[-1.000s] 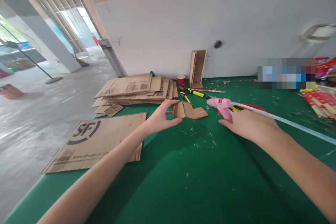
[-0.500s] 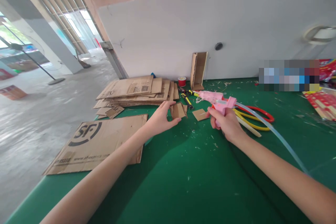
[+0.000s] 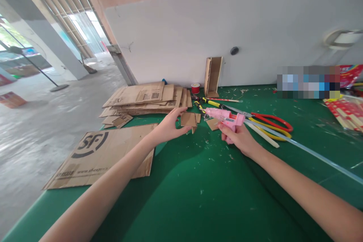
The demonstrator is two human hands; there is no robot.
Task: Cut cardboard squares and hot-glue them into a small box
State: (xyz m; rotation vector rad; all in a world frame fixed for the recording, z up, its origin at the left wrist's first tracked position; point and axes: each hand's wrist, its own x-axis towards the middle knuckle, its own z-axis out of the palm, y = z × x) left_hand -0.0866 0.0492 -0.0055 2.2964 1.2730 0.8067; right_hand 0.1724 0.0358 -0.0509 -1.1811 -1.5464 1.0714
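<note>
My left hand point(image 3: 172, 124) grips a small folded cardboard piece point(image 3: 188, 119) between thumb and fingers, a little above the table. In my right hand point(image 3: 235, 134) is a pink hot glue gun point(image 3: 224, 115), its nozzle pointing left at the cardboard piece, close to its right edge. A long clear glue stick point(image 3: 300, 140) trails out of the gun's back to the right. Partly hidden behind the gun, a flat cardboard square point(image 3: 211, 124) lies on the table. Scissors with red and yellow handles point(image 3: 273, 123) lie just beyond my right hand.
Stacked cardboard sheets point(image 3: 136, 98) and a large flat sheet point(image 3: 110, 151) lie at left. A tall open cardboard box point(image 3: 213, 77) stands against the white board point(image 3: 176, 38). Near it are a red spool point(image 3: 195, 88) and yellow-black pliers point(image 3: 211, 102). Red packets point(image 3: 344, 109) sit at right.
The glue gun has moved left and slightly down, closer to the cardboard piece. My left hand has turned that piece, so another face shows. More of the scissors is now visible.
</note>
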